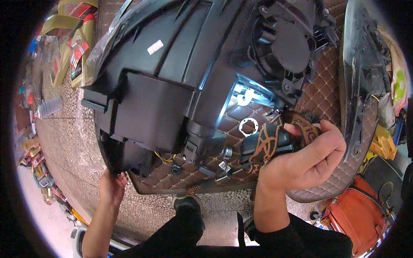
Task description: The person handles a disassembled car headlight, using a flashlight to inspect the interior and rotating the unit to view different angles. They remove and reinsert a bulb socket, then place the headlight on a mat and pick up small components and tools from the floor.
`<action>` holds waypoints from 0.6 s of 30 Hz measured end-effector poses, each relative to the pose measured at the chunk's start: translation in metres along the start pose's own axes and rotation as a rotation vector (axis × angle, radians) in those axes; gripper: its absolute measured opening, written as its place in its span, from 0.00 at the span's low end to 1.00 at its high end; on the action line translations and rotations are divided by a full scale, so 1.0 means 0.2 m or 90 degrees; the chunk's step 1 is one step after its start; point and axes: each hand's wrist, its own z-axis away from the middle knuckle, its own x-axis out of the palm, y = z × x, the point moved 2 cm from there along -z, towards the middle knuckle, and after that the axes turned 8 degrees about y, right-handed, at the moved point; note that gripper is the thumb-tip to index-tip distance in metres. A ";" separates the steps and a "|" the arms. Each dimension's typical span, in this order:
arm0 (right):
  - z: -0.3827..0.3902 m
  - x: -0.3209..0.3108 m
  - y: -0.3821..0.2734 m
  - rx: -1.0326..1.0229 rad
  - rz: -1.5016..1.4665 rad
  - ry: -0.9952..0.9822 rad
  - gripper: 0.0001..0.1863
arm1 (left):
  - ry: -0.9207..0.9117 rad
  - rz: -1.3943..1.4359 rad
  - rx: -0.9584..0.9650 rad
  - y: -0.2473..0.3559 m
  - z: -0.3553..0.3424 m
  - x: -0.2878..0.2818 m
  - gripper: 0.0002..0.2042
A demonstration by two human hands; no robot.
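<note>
A big black car headlight housing [159, 103] lies back side up on a quilted brown mat [325, 88]. My left hand [114, 185] grips its near left corner, fingers curled under the edge and partly hidden. In my right hand [316, 150], closed fingers pinch the brown-and-black patterned strap of a head torch [267, 144], whose dark box hangs beside the housing. Bright light falls on the mat and the housing's edge just beyond the strap. A white ring [248, 127] lies on the mat there. Near it are a small bulb-like part [227, 152] and a round black connector [175, 170].
Yellowish oil bottles [77, 56] stand at the far left on the speckled floor [64, 137]. To the right leans a clear-and-black lamp cover [357, 73]. An orange bag [357, 215] sits at the lower right. My shoe [188, 202] is near the mat's front edge.
</note>
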 end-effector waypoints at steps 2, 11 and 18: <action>-0.01 0.00 -0.01 -0.003 0.003 0.012 0.15 | 0.015 -0.010 -0.004 0.00 0.01 0.01 0.11; -0.07 0.01 0.00 0.103 -0.065 0.022 0.15 | -0.009 0.010 -0.001 -0.01 -0.07 -0.07 0.12; -0.04 -0.03 0.08 0.137 -0.040 0.025 0.19 | 0.002 0.031 -0.010 0.01 -0.08 -0.09 0.13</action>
